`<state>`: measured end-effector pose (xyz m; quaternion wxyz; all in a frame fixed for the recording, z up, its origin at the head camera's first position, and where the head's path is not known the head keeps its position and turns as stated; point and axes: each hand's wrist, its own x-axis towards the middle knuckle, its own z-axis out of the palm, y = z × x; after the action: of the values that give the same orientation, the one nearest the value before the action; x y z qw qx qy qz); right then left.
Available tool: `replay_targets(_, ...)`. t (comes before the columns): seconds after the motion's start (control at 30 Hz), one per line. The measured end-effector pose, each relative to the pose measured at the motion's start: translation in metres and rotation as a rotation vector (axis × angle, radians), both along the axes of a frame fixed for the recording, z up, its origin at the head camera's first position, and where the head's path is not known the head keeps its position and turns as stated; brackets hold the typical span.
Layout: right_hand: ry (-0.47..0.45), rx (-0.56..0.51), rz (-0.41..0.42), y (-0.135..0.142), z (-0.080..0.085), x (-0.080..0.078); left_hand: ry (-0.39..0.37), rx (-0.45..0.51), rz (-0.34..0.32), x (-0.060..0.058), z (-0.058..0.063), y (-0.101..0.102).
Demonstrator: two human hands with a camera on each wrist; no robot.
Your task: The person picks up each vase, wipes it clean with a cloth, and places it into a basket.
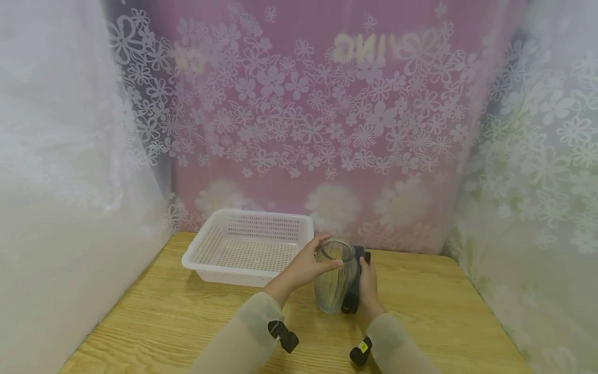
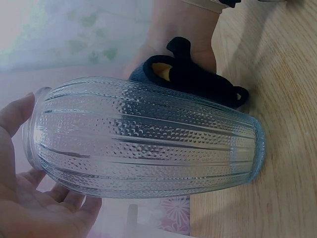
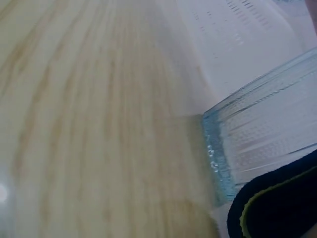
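Note:
A ribbed clear glass vase [image 1: 330,288] with beaded texture stands on the table, slightly tilted in the head view. My left hand [image 1: 306,265] grips it near the top, thumb across the rim and fingers round the far side. My right hand [image 1: 369,285] holds a folded dark cloth [image 1: 351,296] against the vase's right side. In the left wrist view the cloth [image 2: 198,84] shows looped folds and a bit of yellow inside. The right wrist view shows the vase's thick base [image 3: 218,158] close to the wood, beside the cloth's yellow-stitched edge [image 3: 252,203].
A white perforated plastic basket [image 1: 229,275] sits to the left of the vase, behind my left forearm. The wood-grain table [image 1: 420,301] is enclosed by flower-patterned curtains [image 1: 327,130] at the back and sides. Dark straps [image 1: 282,335] are on both wrists.

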<state>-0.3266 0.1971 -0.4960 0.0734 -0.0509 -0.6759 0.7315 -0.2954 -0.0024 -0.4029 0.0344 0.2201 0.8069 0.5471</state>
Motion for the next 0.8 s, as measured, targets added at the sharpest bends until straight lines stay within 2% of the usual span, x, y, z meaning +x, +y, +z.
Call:
replay_targets(0.2, -0.034, -0.019, 0.014, -0.0008, -0.0072, 0.0009, 0.000, 0.002, -0.001, -0.0008, -0.0011, -0.0004)
replay_targets(0.57, -0.026, -0.028, -0.041, -0.0044, -0.0090, -0.0004, 0.000, 0.007, 0.001, -0.0012, -0.0011, 0.0004)
replay_targets(0.8, -0.011, -0.008, -0.009, -0.0011, -0.0086, 0.0022, -0.001, 0.033, 0.006, -0.0022, -0.0052, 0.0009)
